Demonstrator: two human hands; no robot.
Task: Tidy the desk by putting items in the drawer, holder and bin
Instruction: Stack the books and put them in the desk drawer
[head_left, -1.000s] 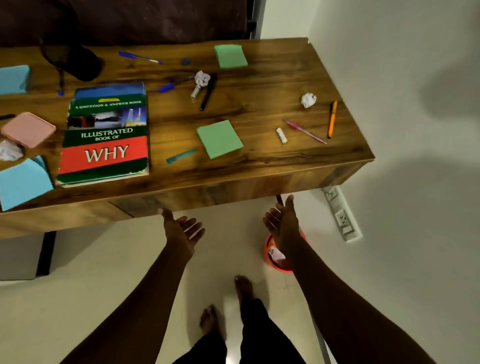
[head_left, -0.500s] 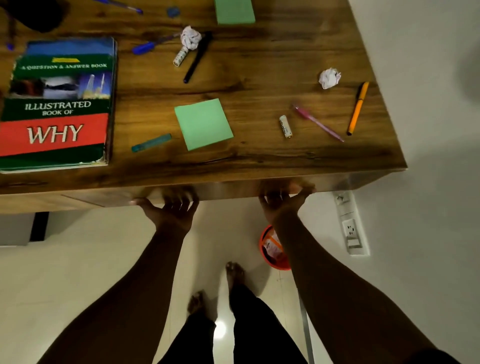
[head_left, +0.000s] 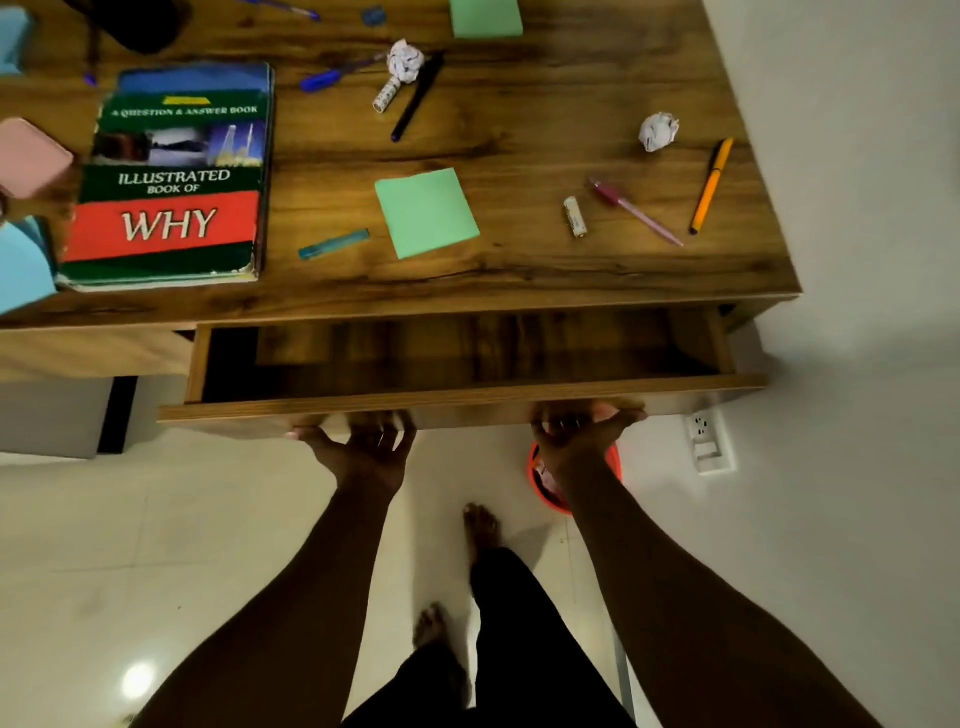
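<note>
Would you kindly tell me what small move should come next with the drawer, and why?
Probably free the right hand and reach for the pink pen nearby on the desk: the drawer already stands well out, its visible inside bare, and the left hand alone could steady its front.

On desk (head_left: 519, 280): book (head_left: 166, 176) toward left edge; note pad (head_left: 426, 213) mid-front; battery (head_left: 575, 216), pen (head_left: 634, 210), second pen (head_left: 710, 184) in a row toward right edge; paper ball (head_left: 658, 131) behind them. Below front edge, drawer (head_left: 467, 397) juts forward; bin (head_left: 545, 496) on floor under its right end.
</note>
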